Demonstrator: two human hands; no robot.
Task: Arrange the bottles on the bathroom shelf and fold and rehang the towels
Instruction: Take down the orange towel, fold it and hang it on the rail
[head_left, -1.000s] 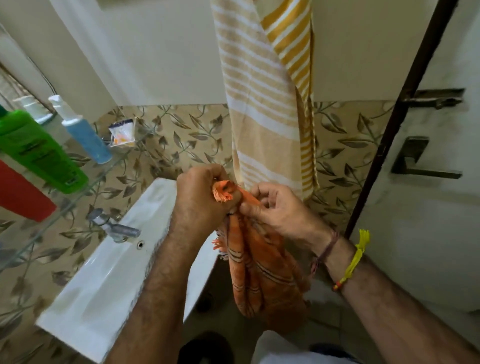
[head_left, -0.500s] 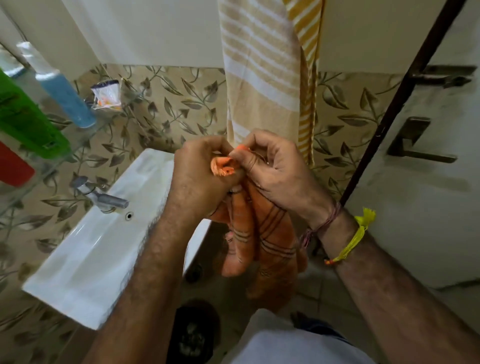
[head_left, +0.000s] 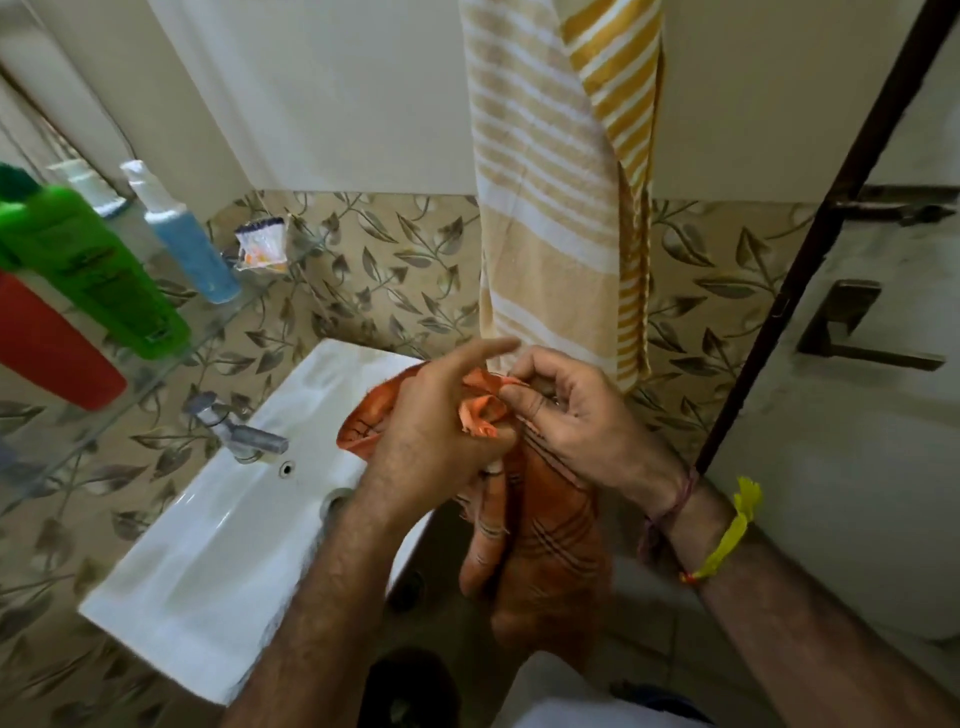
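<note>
Folding step, by the look of it: orange towel (head_left: 540, 540) bunched over the sink (head_left: 218, 545) edge, fringed corner pinched by right hand (head_left: 566, 415), gathered in left hand (head_left: 431, 431), index finger straight; next, matching corners.

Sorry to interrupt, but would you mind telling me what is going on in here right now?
A person is standing at the white washbasin handling an orange striped cloth towel. The left hand grips its bunched upper part with the index finger stretched out, while the right hand pinches a fringed corner; the rest hangs down unfolded. A beige and yellow striped towel hangs on the wall behind. Green, red and blue bottles stand on the glass shelf.
</note>
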